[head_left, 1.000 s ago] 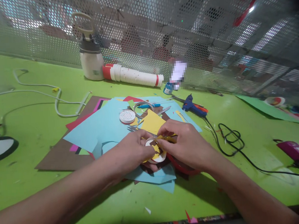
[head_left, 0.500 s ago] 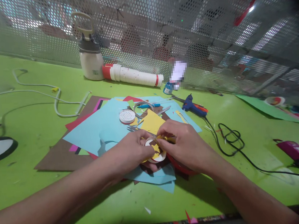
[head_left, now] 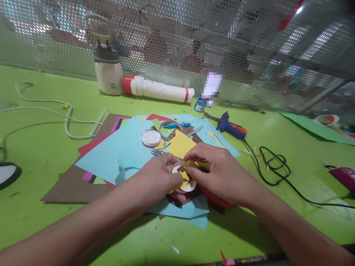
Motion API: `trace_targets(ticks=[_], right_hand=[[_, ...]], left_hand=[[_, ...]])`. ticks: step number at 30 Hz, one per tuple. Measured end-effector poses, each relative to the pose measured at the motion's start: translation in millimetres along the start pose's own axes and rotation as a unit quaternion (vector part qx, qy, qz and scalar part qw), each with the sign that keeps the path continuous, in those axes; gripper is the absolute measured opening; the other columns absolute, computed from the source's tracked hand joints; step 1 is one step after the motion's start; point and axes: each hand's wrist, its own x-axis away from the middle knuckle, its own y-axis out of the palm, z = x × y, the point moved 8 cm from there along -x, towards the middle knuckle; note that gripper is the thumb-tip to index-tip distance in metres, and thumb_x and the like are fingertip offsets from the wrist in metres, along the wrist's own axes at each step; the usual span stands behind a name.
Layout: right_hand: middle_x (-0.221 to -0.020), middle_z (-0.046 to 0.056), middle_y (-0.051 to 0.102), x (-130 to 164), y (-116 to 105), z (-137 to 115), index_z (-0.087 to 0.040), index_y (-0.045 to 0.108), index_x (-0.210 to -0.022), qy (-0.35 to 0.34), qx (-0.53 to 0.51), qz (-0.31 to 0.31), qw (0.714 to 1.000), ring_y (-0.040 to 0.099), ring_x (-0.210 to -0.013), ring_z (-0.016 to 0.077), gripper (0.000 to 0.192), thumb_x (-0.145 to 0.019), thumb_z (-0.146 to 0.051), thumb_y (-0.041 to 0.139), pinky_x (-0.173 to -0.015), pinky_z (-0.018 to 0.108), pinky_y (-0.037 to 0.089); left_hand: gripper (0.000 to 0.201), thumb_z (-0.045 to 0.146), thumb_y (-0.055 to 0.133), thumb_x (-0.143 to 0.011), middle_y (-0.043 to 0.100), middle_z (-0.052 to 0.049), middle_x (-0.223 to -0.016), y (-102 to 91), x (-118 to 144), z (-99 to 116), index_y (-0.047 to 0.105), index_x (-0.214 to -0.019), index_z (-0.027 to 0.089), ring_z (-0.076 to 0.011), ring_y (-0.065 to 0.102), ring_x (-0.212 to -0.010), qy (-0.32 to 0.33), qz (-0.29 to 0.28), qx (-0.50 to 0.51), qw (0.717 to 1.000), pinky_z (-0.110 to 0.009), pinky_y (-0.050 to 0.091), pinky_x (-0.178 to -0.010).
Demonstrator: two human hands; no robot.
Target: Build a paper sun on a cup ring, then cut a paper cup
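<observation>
Left hand: the left hand [head_left: 156,179] is curling its fingers around the left edge of a white tape roll [head_left: 184,180], gripping it just above the paper stack.
Right hand: the right hand [head_left: 218,172] is pinching a yellow paper piece [head_left: 194,164] between thumb and fingertips, right at the top of the roll; the two hands are touching over it.
Tape roll: it is sitting between both hands, over the near edge of the blue paper sheets [head_left: 118,153], with yellow scraps showing through its ring.
Change from earlier: almost nothing is shifting; both hands are staying at the same spot as half a second ago, and the right thumb is sitting slightly lower on the yellow piece.
Paper stack: blue, brown, red and pink sheets are lying fanned out on the green table [head_left: 45,158], with a larger yellow sheet [head_left: 180,145] just behind the hands.
Small items: a round white perforated lid [head_left: 151,138] is resting on the blue paper, near a blue pen [head_left: 177,125].
Back row: a white bottle with a beige handle [head_left: 107,65] is standing at the mesh wall, touching a white tube with a red cap [head_left: 158,89] lying on its side.
Right side: a blue glue gun [head_left: 230,127] is lying beside the papers, its black cord [head_left: 277,170] looping off toward a magenta stapler [head_left: 353,182].
Left side: a white cable [head_left: 57,113] is curling across the table.
</observation>
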Motion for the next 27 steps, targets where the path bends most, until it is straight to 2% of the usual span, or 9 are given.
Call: trace_targets(ticks=[8, 17, 27], right_hand=[[-0.085, 0.004, 0.066, -1.0, 1.5, 3.0, -0.017, 0.067, -0.085, 0.024, 0.007, -0.001, 1.0, 0.058, -0.079, 0.0178, 0.008, -0.081, -0.015, 0.061, -0.069, 0.031, 0.044], [-0.084, 0.004, 0.065, -1.5, 1.9, 3.3, -0.017, 0.066, -0.08, 0.024, 0.013, -0.008, 1.0, 0.057, -0.078, 0.0175, 0.009, -0.08, -0.013, 0.058, -0.071, 0.031, 0.044], [-0.079, 0.004, 0.065, -1.2, 2.0, 4.6, -0.017, 0.065, -0.077, 0.034, 0.006, 0.004, 0.999, 0.057, -0.074, 0.0172, 0.009, -0.078, -0.012, 0.059, -0.065, 0.029, 0.042]], left_hand=[[0.024, 0.004, 0.052, -0.071, 0.063, -0.001, -0.063, 2.1, 0.1, 0.8, 0.048, -0.091, 0.015, -0.014, 0.061, -0.049, -0.001, 0.001, -0.013, 1.0, -0.033, 0.055, -0.059], [0.026, 0.007, 0.054, -0.068, 0.064, -0.001, -0.066, 3.6, -2.7, -1.8, 0.048, -0.091, 0.017, -0.0144, 0.062, -0.051, 0.029, -0.017, -0.013, 0.999, -0.033, 0.055, -0.059], [0.027, 0.006, 0.054, -0.066, 0.062, 0.001, -0.062, 3.2, -3.3, -2.0, 0.047, -0.089, 0.018, -0.0141, 0.061, -0.049, 0.036, -0.016, -0.009, 0.999, -0.031, 0.055, -0.056]])
